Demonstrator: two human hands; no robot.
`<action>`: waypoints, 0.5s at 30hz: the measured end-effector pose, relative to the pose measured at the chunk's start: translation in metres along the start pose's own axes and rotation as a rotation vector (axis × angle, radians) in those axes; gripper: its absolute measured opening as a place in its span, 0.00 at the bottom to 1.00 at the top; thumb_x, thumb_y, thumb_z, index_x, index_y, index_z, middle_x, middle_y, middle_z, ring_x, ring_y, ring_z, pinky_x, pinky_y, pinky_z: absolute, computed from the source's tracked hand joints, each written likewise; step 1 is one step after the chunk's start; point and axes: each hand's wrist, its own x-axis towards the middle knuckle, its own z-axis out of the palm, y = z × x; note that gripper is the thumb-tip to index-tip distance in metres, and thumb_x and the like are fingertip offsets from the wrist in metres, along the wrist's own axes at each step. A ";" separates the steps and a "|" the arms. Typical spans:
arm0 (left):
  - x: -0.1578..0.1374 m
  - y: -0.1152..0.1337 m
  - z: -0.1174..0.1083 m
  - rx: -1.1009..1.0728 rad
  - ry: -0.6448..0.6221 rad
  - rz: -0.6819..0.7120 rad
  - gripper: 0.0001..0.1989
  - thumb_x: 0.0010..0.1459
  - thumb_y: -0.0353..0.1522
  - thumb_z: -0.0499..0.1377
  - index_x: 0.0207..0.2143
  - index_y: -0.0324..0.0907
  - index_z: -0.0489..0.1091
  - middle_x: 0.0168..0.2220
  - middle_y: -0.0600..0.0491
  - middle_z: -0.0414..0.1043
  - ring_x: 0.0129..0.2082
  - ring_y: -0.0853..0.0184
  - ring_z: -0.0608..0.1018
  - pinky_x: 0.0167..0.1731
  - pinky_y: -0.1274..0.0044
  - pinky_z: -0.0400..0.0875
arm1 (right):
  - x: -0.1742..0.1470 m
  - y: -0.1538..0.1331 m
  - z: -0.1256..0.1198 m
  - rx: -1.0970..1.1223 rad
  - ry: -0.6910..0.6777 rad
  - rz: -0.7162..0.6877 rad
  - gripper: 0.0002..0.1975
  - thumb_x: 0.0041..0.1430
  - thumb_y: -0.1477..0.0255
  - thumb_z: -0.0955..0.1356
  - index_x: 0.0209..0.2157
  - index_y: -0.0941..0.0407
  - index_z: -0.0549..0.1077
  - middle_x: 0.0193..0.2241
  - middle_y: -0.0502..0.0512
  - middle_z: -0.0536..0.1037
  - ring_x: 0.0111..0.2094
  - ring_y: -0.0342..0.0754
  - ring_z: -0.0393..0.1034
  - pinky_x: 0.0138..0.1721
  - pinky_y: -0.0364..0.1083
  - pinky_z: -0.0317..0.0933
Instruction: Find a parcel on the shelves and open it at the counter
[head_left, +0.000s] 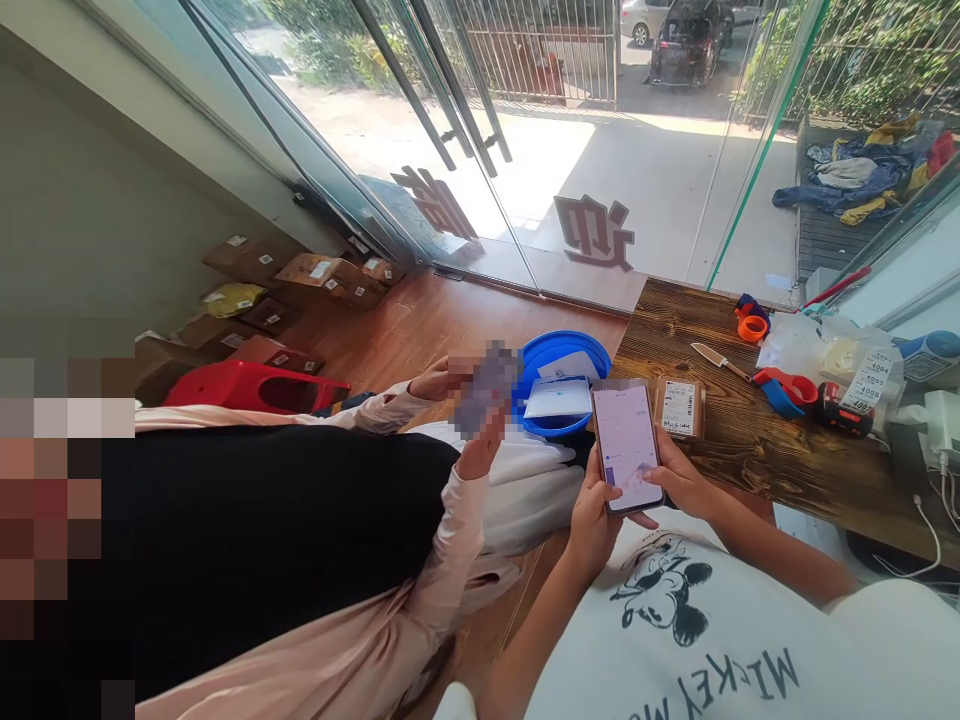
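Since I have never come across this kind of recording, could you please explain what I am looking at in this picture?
There is no machine here: one camera worn on a person's head looks forward and down, so you see roughly what the wearer sees. The wearer's left hand and right hand together hold a phone with its screen lit. On the wooden table to the right lie a small labelled parcel, a knife, an orange ring and other small items. Beyond the phone, to its left, a blue bin holds a white box. Another person stands or sits to the left; what that person holds is blurred, so I cannot tell what it is.
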 end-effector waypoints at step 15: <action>-0.001 -0.002 0.000 -0.001 -0.006 -0.005 0.51 0.44 0.25 0.60 0.72 0.55 0.50 0.47 0.51 0.76 0.36 0.63 0.79 0.23 0.75 0.82 | -0.003 0.003 0.004 -0.085 0.002 -0.030 0.35 0.57 0.59 0.74 0.62 0.50 0.60 0.48 0.57 0.75 0.46 0.53 0.71 0.48 0.54 0.70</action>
